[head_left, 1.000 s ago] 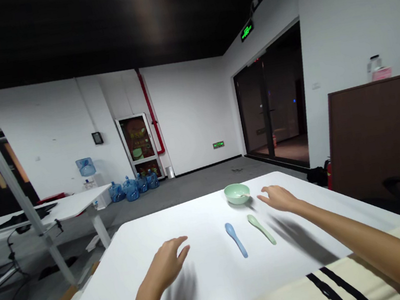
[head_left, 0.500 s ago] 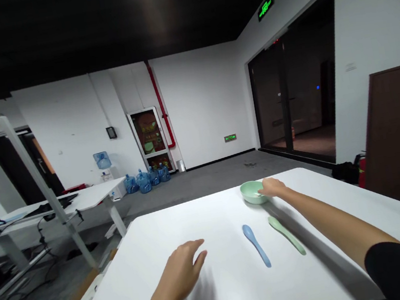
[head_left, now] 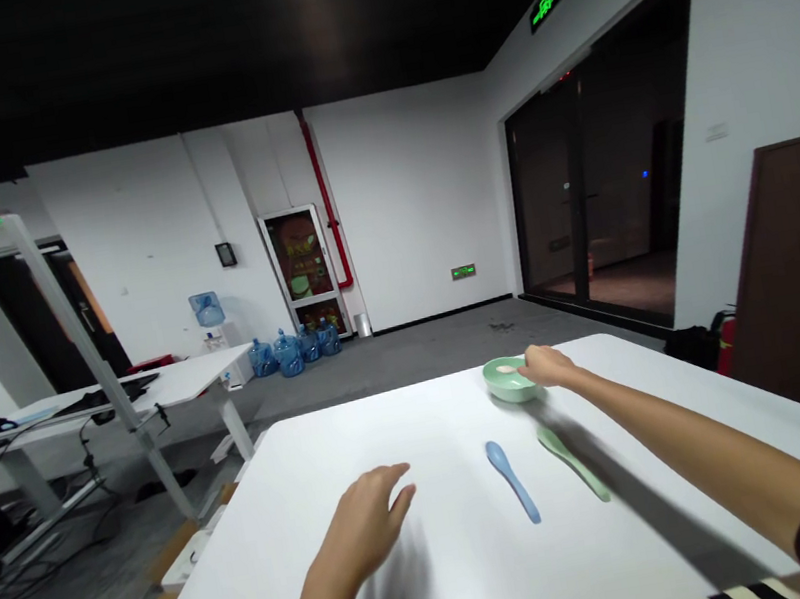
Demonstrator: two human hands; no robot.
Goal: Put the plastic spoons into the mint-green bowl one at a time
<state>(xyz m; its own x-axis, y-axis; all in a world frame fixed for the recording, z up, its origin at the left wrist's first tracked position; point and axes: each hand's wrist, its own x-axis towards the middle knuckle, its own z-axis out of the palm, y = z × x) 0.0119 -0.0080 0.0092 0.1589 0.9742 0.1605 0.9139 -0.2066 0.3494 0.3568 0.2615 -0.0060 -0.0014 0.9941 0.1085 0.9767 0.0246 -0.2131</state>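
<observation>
My right hand (head_left: pixel 548 365) is closed at the right rim of a light green bowl (head_left: pixel 510 393) near the table's far edge. From its fingertips a pale spoon (head_left: pixel 505 370) reaches over the inside of the bowl; its handle is hidden by the hand. Closer to me lie a blue spoon (head_left: pixel 512 482) and a light green spoon (head_left: pixel 574 464), side by side, handles toward me. Left of them my left hand (head_left: pixel 374 516) hovers above the table, thumb and fingers apart, holding nothing.
All this is on a white table (head_left: pixel 459 574). To the left stands another white desk (head_left: pixel 192 378) with a metal post (head_left: pixel 69 321) and cables. Blue water bottles (head_left: pixel 289 355) stand by the far wall. A fire extinguisher (head_left: pixel 727 344) is at the right.
The pale spoon shows more clearly, higher over the bowl, with my right hand slightly raised. My left hand barely moves; the blue and green spoons lie still. The view has shifted slightly.
</observation>
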